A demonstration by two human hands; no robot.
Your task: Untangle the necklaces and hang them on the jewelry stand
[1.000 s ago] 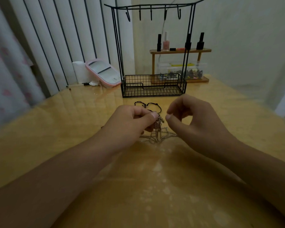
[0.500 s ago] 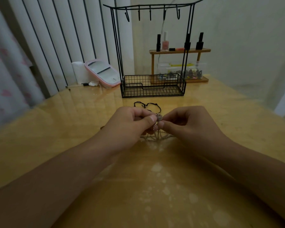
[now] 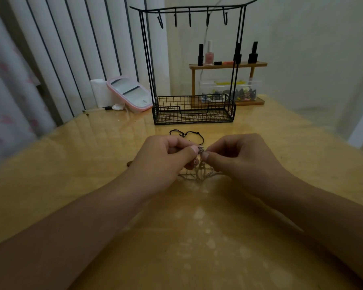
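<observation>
Both hands share the grip: the left hand [image 3: 166, 160] and right hand [image 3: 239, 158] pinch the top of the tangled silver necklaces [image 3: 199, 172] between thumb and fingertip, lifted so the loose chain trails to the counter [image 3: 71, 164] and the knot can likely be teased apart, though the dim view hides which strand each holds. Just beyond lies a black cord necklace [image 3: 187, 133], then open counter up to the jewelry stand [image 3: 193, 109], its hooks [image 3: 190, 17] bare and well apart from the hands.
</observation>
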